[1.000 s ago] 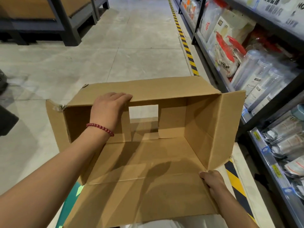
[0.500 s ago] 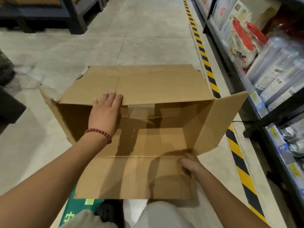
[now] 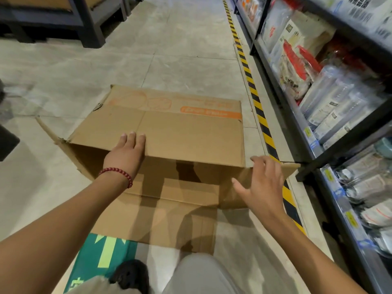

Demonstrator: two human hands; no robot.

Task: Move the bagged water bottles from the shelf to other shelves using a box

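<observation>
- We had the cardboard box (image 3: 169, 145) down on the floor (image 3: 180, 60) in the aisle, lying w/ its opening toward us, flaps splayed
- Our left hand (image 3: 125, 153) lay flat on the upper flap, fingers straight, pressing; a red bead bracelet (image 3: 116, 172) sat on that wrist
- Our right hand (image 3: 263, 183) hovered just beside the right-side flap (image 3: 290, 168), fingers spread & relaxed, gripping nothing; whether it brushed the cardboard we couldn't tell
- The bagged water bottles (image 3: 339, 102) were on the shelf (image 3: 350, 134) to our right, none in the box yet; more bagged goods lay on the tier below
- Step in hand, as we judged it: getting the box set up & steady so it could take bottles
- To do it well we reckoned: keep the left palm holding the flap so the box didn't shift, bring the right hand onto the side flap & fold it out of the mouth, and make sure the bottom panels sat flat before loading
- Box stood near the yellow-black floor stripe (image 3: 254, 98), close enough to the shelf for short reaches
</observation>
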